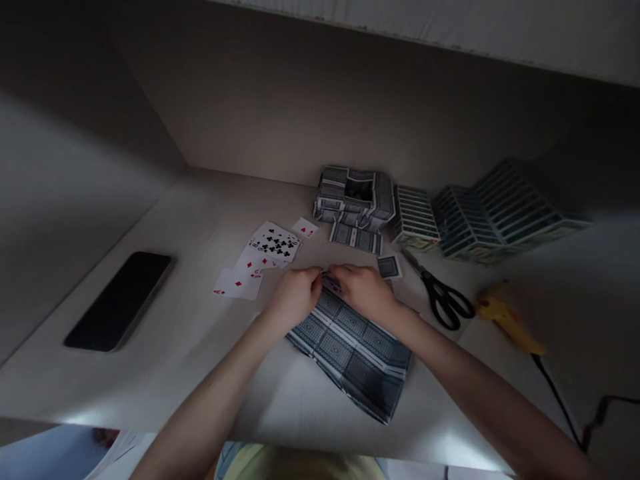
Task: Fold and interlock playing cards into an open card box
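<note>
On the desk [195, 373], from my hands, the large folded card panel [336, 348] spreads toward five o'clock. Past it, the card box [333, 193] stands at twelve, the phone [120, 300] lies at nine, the yellow glue gun [515, 323] and scissors [440, 293] at three, loose cards [275, 241] at nine. My left hand [295, 293] and right hand [367, 290] meet narrowly at the panel's far corner; their grip is hidden. Pressing unevenly could bend that corner; my right forearm, swinging wide, could knock the scissors.

The patterned card panel [345, 340] lies aslant on the table [190, 360], seemingly creased.
</note>
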Available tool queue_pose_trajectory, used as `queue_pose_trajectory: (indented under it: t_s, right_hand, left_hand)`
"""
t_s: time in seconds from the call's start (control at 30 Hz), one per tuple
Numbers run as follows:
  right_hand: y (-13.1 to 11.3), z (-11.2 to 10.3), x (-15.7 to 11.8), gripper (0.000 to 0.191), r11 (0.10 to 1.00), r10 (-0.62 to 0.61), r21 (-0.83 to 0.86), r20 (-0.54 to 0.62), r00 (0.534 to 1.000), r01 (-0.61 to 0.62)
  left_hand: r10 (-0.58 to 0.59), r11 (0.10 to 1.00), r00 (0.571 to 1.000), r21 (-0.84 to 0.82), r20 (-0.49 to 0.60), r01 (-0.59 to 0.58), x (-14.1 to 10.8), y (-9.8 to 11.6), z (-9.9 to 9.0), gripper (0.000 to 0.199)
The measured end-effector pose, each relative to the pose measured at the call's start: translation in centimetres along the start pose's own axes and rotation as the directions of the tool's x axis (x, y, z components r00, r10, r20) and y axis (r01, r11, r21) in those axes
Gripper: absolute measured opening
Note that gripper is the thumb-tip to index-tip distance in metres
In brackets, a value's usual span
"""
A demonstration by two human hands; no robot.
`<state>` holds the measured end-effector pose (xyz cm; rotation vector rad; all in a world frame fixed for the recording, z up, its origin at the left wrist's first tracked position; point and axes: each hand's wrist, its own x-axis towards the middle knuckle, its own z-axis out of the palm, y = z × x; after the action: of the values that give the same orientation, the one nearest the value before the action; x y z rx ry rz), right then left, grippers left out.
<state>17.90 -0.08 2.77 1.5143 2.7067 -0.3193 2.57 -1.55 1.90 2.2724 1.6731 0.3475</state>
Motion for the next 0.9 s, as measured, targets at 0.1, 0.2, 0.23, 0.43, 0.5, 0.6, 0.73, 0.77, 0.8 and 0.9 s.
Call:
queue_pose_trajectory:
  t_s: [0.1, 0.2, 0.23, 0.43, 0.5, 0.6, 0.73, 0.77, 0.8, 0.9]
  right_hand:
    - [0.0, 0.0, 0.2, 0.031, 1.0, -0.001, -0.005, 0.012, 1.0, 0.001]
    - [0.0, -0.1, 0.3, 0.032, 1.0, -0.003, -0.015, 0.029, 1.0, 0.004]
    - [-0.1, -0.1, 0.3, 0.033, 1.0, -0.004, -0.016, 0.032, 0.999, 0.005]
    - [-0.3, -0.3, 0.5, 0.026, 0.993, -0.045, 0.105, 0.006, 0.999, 0.044]
    - [0.0, -0.5, 0.6, 0.03, 0.973, -0.013, 0.232, 0.004, 1.0, 0.012]
    - [1.2, -1.0, 0.8, 0.039, 0.873, -0.002, 0.486, 0.093, 0.996, -0.043]
    - [2.5, -1.2, 0.8, 0.037, 0.544, -0.042, 0.811, 0.282, 0.958, -0.215]
    - [2.6, -1.2, 0.7, 0.036, 0.431, -0.017, 0.85, 0.342, 0.94, -0.301]
    - [2.6, -1.1, 0.6, 0.035, 0.313, 0.014, 0.869, 0.399, 0.917, -0.383]
    - [2.3, -0.8, 0.5, 0.033, 0.015, 0.084, 0.871, 0.488, 0.869, -0.491]
  left_hand:
    - [0.015, 1.0, 1.0, -0.009, 0.013, -0.015, 0.0, 0.0, 0.4, 0.022]
    - [0.019, 1.0, 1.0, -0.004, 0.012, -0.019, 0.0, -0.1, 0.7, 0.022]
    - [0.019, 1.0, 1.0, -0.002, 0.011, -0.019, 0.0, -0.2, 0.7, 0.023]
    - [-0.022, 0.999, 1.0, 0.033, -0.009, 0.023, -0.1, -0.1, 0.0, 0.021]
    - [-0.029, 0.999, 0.999, 0.035, -0.025, 0.03, -0.1, -0.2, -0.1, 0.021]
    - [-0.025, 0.999, 0.999, 0.03, -0.041, 0.027, -0.2, -0.3, -0.1, 0.022]
    - [-0.019, 1.0, 0.997, 0.007, -0.07, 0.02, -0.3, -0.2, 0.0, 0.023]
    - [-0.019, 1.0, 0.997, -0.005, -0.071, 0.019, -0.3, -0.2, -0.1, 0.023]
    - [-0.018, 1.0, 0.997, -0.018, -0.073, 0.017, -0.3, -0.1, -0.1, 0.023]
    - [-0.001, 0.999, 0.997, -0.047, -0.081, -0.003, -0.3, 0.0, -0.1, 0.022]
